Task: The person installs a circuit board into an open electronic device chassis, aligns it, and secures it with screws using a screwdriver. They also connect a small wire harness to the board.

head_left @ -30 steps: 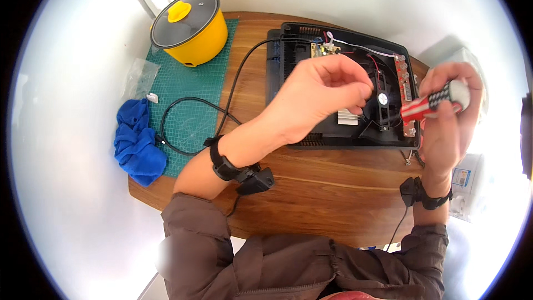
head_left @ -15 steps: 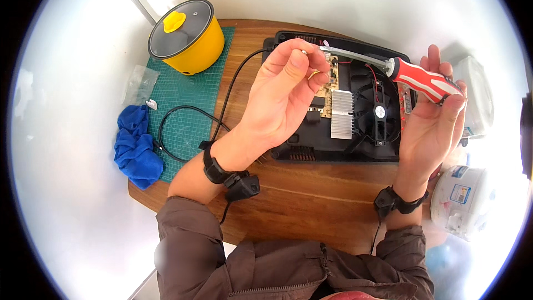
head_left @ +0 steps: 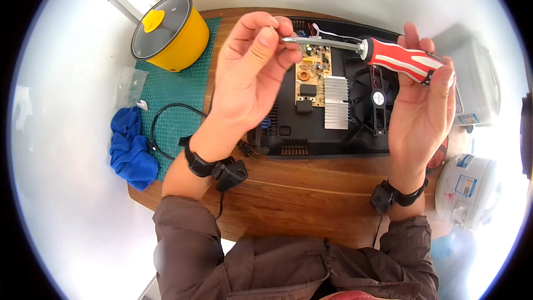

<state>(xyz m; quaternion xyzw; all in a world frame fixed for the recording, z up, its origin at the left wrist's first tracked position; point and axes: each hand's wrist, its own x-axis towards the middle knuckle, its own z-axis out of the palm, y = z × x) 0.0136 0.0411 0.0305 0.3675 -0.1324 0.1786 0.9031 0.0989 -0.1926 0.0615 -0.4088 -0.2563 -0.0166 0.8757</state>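
Note:
My left hand [head_left: 241, 89] is raised over the left part of an opened black appliance housing [head_left: 322, 147]. Its thumb and forefinger are pinched on a tiny metal piece that looks like a screw [head_left: 272, 28]. In my right hand [head_left: 419, 116] lies a red-and-white handled screwdriver [head_left: 391, 58], held roughly level. Its cross-shaped tip points left and ends close to the left fingers. Below, the housing holds a tan circuit board [head_left: 315, 72], a silver finned heat sink [head_left: 336, 112] and a black fan [head_left: 378, 98]. My left hand partly covers the housing's left side.
A yellow pot [head_left: 186, 41] with a dark lid stands on a green cutting mat [head_left: 172, 86]. A blue cloth [head_left: 132, 150], a clear plastic bag [head_left: 130, 86] and a black power cord [head_left: 161, 114] lie nearby. White containers [head_left: 466, 189] stand at the right on the wooden table [head_left: 311, 194].
Both hands have shifted left and slightly up in view, with the screwdriver and the tiny screw still held. More of the circuit board shows between them.

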